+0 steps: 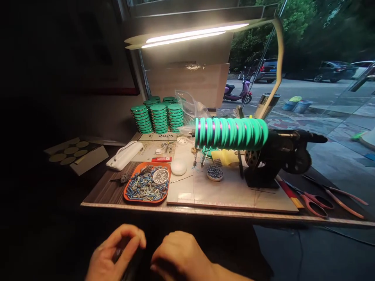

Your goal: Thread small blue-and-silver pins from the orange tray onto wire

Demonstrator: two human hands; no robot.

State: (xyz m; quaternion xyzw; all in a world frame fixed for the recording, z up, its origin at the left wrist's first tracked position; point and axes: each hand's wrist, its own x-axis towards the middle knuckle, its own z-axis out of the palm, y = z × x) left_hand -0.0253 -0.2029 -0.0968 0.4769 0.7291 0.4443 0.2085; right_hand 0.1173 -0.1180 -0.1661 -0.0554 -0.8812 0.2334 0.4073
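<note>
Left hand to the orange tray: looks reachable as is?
Probably yes: the orange tray sits near the table's front edge, ahead of the left hand, with nothing visible between. Whether that hand holds something small is unclear.

- Left hand point(107, 257): bare, with rounded fingertips; the nails are too blurred to make out.
- Right hand point(178, 251): bare, with smoothly rounded knuckles; its fingers are mostly lost in shadow on the side towards the left hand.
- Right forearm point(227, 273): bare just behind the right hand, tapering at the wrist.
- Between the hands: too dark to tell clothing from shadow.
</note>
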